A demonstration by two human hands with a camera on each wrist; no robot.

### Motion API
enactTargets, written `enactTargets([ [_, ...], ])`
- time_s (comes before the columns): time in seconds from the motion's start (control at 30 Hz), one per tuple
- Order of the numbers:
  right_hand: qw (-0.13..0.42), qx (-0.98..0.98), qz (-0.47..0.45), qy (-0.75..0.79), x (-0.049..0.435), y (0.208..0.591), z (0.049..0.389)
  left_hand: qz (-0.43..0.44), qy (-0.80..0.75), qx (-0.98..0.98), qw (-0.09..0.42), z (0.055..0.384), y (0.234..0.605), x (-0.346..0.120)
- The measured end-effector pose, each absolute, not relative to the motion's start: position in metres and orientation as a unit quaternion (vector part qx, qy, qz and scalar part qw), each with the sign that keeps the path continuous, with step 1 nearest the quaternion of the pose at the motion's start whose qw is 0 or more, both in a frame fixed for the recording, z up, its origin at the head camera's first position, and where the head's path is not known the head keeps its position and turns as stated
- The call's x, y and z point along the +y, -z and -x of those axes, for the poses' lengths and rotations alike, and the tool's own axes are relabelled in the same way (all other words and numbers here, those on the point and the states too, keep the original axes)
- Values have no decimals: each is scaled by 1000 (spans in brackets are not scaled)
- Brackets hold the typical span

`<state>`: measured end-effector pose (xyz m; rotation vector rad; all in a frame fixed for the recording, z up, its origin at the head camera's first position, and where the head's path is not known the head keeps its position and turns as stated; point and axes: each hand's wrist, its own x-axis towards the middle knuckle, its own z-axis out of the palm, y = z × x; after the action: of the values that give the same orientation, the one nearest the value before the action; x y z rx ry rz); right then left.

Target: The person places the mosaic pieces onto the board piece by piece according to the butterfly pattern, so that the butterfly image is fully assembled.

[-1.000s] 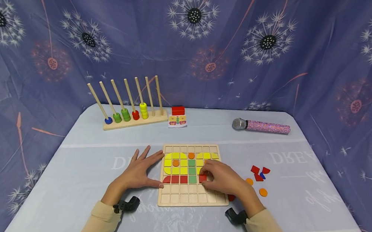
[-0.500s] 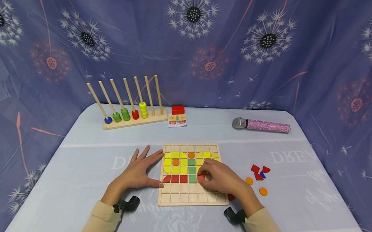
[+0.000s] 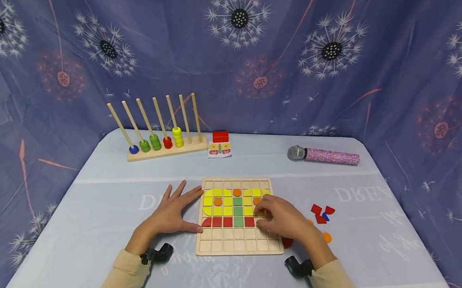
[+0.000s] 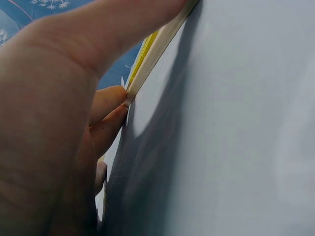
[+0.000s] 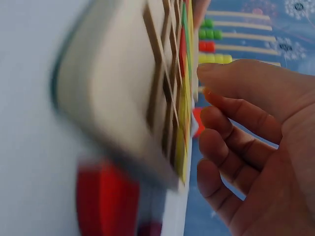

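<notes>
Rack [image 3: 167,152] stands at the table's [image 3: 59,238] far left, coloured beads [image 3: 178,136] low on its pegs. Left hand [image 3: 170,212] is spread, thumb and fingertips touching the left edge of the board [image 3: 216,247]. Card [image 3: 219,150] lies beyond the board, against the red box [image 3: 220,137]. Board lies flat between the hands: yellow tiles [image 3: 218,192] on both wings, green squares [image 3: 238,211] down the middle, red tiles [image 3: 227,221] in a row below the yellow; near rows bare. Right hand [image 3: 284,218] is over the board's right side, fingers bent, thumb and index tips slightly apart, just beside a red square [image 3: 250,221] seated in its cell. Red piece [image 3: 288,242] lies by the right edge. Mic [image 3: 323,155] lies at the far right, nearer pieces [image 3: 320,219] and an orange disc [image 3: 327,237] beyond the wrist.
</notes>
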<state>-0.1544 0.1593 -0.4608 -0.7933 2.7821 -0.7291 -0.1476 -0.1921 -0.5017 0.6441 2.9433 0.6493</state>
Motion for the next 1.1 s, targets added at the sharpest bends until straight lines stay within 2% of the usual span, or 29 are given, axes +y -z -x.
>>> enactTargets([
  [0.1,83,931,242,260,174,457,156,-209,-208,955,29,147,502,-193],
  [0.47,34,928,202,311,244,461,164,-208,-206,956,27,147,502,-195],
  [0.67,17,939,151,309,271,468,170,-206,-203,957,27,148,501,-195],
  [0.83,28,951,112,287,286,471,171,-204,-201,958,29,147,502,-196],
  [1.1,43,956,101,271,305,470,170,-208,-206,956,26,147,504,-193],
])
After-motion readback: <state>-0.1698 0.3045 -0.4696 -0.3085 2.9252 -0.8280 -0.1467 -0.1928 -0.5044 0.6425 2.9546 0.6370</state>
